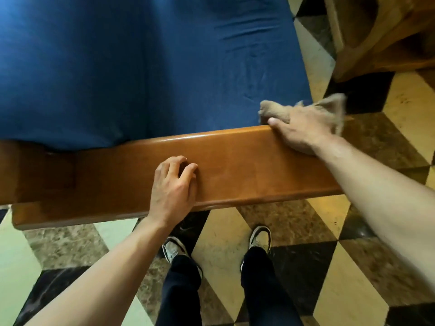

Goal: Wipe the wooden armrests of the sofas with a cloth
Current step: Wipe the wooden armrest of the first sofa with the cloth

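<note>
Right hand point(303, 130) is pressing a bunched tan cloth point(329, 108) onto the far right end of the wooden armrest point(247, 165), fingers wrapped over it, thumb on the inner edge. Left hand point(174, 187) holds nothing, just resting palm-down mid-armrest with fingers curled. Blue sofa cushion point(141, 67) sits right behind, checkered tile floor point(317, 267) below.

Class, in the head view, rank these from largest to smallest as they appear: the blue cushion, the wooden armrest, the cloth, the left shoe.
1. Blue cushion
2. Wooden armrest
3 and 4. Cloth and left shoe: unsure. The right hand hides part of the cloth, and a trouser leg hides part of the shoe.
</note>
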The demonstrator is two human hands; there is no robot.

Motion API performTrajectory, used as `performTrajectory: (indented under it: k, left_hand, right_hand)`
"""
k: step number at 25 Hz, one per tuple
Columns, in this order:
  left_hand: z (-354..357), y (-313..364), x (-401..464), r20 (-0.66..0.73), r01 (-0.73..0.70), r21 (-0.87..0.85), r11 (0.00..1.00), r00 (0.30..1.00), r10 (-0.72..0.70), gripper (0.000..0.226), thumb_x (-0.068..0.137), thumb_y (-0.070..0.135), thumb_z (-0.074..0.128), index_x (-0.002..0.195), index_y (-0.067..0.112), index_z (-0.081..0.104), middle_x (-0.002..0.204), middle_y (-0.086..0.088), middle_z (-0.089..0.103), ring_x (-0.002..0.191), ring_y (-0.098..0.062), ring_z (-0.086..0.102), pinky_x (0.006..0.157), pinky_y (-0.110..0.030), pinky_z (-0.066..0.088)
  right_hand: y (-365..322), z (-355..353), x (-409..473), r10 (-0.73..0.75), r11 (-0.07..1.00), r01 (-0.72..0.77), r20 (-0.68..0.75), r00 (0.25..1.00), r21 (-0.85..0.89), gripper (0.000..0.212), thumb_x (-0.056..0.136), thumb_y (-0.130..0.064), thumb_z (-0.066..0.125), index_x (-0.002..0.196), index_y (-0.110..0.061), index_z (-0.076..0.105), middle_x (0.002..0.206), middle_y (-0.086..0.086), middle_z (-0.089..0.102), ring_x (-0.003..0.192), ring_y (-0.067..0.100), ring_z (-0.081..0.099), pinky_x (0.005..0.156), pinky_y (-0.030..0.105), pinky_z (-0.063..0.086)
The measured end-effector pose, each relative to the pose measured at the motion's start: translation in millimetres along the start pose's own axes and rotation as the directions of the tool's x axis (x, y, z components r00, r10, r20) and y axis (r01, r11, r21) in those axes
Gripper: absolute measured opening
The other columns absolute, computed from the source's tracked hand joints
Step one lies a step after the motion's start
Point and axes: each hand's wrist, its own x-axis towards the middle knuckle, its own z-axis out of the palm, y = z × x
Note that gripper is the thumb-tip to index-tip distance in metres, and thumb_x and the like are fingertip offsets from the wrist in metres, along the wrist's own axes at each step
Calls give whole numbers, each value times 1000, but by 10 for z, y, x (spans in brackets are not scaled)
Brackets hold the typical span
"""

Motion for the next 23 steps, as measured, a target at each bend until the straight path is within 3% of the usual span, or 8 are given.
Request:
performTrajectory:
  k: [3,6,9,11,14,17,20,23]
  left_hand:
    - [-117,-337,-283,-25,121,-18,993,992,-121,36,98,28,45,117,7,68,125,-17,58,120,-35,49,102,-51,45]
    - [-291,-858,-651,-68,245,20,969,968,-243,33,98,26,47,113,7,69,121,-16,60,113,-35,52,95,-50,45]
    - [-505,-1339,-929,-93,286,19,958,955,-283,35,97,26,46,111,3,69,115,-20,64,105,-41,58,88,-50,47]
    - [-619,-1452,-962,-18,371,-166,914,925,-379,41,101,32,43,121,4,65,115,-18,65,104,-39,60,90,-48,49]
    - [-775,-1389,-796,290,611,-554,565,778,-557,62,95,62,45,139,19,52,110,1,67,97,-18,65,89,-38,52]
    - [-832,-1229,-485,628,681,-732,-6,672,-393,85,70,82,61,133,25,57,117,-3,72,97,-19,74,92,-43,59]
    - [-885,-1071,-311,712,633,-691,-350,678,-180,83,70,51,86,139,17,56,131,-11,69,113,-23,71,88,-39,60]
    - [-1070,-933,-226,718,557,-652,-515,672,-183,77,66,20,86,137,9,57,123,-16,70,106,-28,71,67,-35,59]
  right_hand:
    - [-1089,115,-151,-224,974,220,107,969,46,69,95,-76,31,118,-19,63,122,12,70,115,39,61,108,50,37]
    - [-2083,279,-421,-380,917,379,-16,925,120,63,98,-69,40,134,-22,60,131,7,66,123,32,56,112,46,35]
    - [-2761,501,-869,-537,817,553,-133,833,167,65,98,-51,58,154,-22,45,154,8,50,146,33,36,126,47,18]
    - [-2956,600,-1148,-529,805,545,-131,838,237,68,96,-34,67,158,-22,42,163,6,39,155,34,22,130,44,6]
    - [-2946,496,-1370,-462,799,460,-95,882,387,69,94,-18,71,157,-27,43,162,2,40,153,29,22,129,41,10]
    - [-2862,232,-1487,-445,745,426,-94,891,513,65,92,-15,73,153,-24,51,154,6,49,141,29,38,122,47,30]
    - [-2832,-33,-1655,-483,721,436,-60,874,538,70,88,-18,76,153,-23,50,152,6,49,138,25,43,118,48,38]
    - [-2721,-320,-1796,-398,716,335,-36,917,612,93,78,-31,82,158,-25,35,153,0,43,138,20,43,115,43,42]
